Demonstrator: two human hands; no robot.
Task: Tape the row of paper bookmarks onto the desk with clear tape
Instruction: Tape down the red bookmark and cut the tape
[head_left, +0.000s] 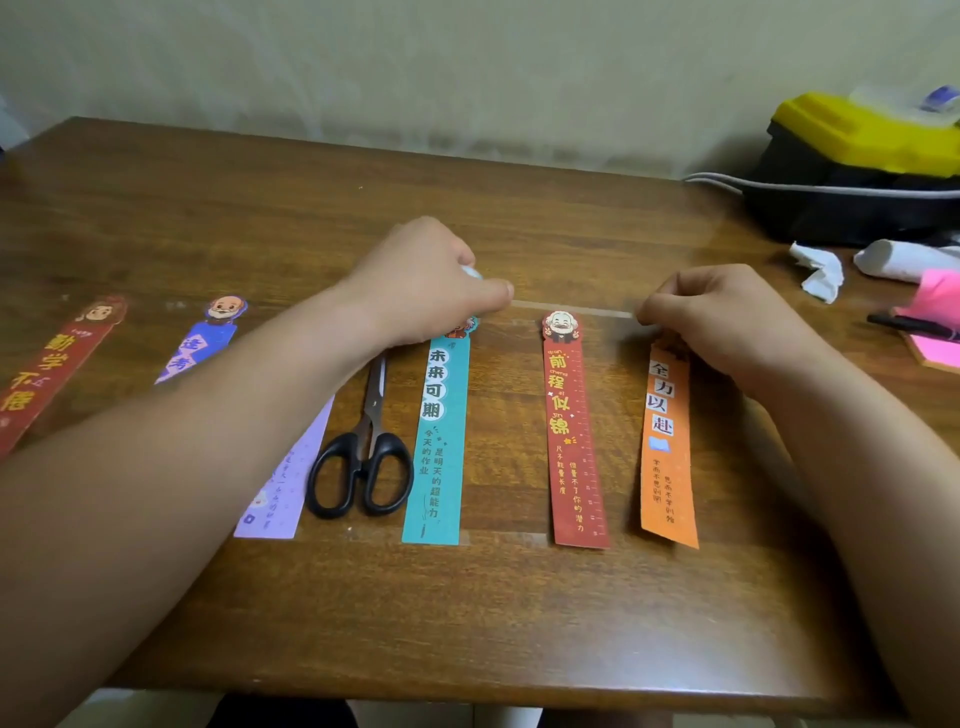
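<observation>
Several paper bookmarks lie in a row on the wooden desk: dark red, blue-purple, lilac, teal, red and orange. A strip of clear tape is stretched just above the red bookmark's top. My left hand grips the tape roll, mostly hidden, over the teal bookmark's top. My right hand pinches the strip's free end above the orange bookmark.
Black-handled scissors lie between the lilac and teal bookmarks. A black and yellow box, crumpled white paper, a white roll, a pen and pink sticky notes crowd the right side.
</observation>
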